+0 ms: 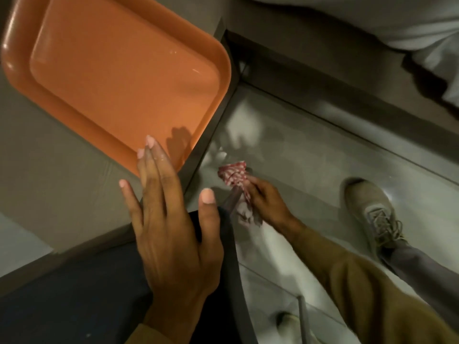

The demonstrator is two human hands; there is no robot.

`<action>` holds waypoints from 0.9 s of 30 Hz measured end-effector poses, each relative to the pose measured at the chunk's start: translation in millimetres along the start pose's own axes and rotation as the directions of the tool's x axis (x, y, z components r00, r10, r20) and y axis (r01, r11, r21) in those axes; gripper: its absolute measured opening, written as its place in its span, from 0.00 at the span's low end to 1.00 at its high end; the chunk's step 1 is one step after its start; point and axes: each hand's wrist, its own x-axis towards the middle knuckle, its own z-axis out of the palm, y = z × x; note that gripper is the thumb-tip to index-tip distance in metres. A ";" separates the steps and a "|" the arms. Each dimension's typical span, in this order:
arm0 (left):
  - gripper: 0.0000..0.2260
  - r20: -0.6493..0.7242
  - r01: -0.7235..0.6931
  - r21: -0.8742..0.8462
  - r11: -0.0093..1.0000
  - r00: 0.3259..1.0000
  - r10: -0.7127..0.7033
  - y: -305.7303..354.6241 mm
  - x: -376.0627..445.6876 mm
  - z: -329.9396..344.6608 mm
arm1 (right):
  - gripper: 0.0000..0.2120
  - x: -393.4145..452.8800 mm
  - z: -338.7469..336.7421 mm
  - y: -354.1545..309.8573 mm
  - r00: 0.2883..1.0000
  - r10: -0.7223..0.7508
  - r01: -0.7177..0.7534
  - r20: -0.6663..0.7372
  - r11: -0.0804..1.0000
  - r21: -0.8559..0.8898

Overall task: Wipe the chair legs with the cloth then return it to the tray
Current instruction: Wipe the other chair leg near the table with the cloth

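Your right hand [263, 197] has its fingers [252, 181] pinched around the cloth [233, 173], bunched against what looks like a chair leg [232, 202], low beside the tray [74, 90] and off the bench [62, 189] edge. The cloth is soft, light and limp; keep hold of the gathered middle. Its bunch points up and away from you. Your left hand [171, 224] hangs spread and empty over the chair.

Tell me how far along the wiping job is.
Mid-wipe. The right hand grips the red-and-white checked cloth down against a dark chair leg; the left hand rests open on the seat. The orange plastic tray sits bare, so returning remains.
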 end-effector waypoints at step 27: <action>0.33 0.024 0.032 -0.032 0.999 0.999 -0.031 2.7 0.0 -4.7 | 0.20 29.8 26.1 17.1 0.974 0.212 -0.185 -0.082 0.949 0.255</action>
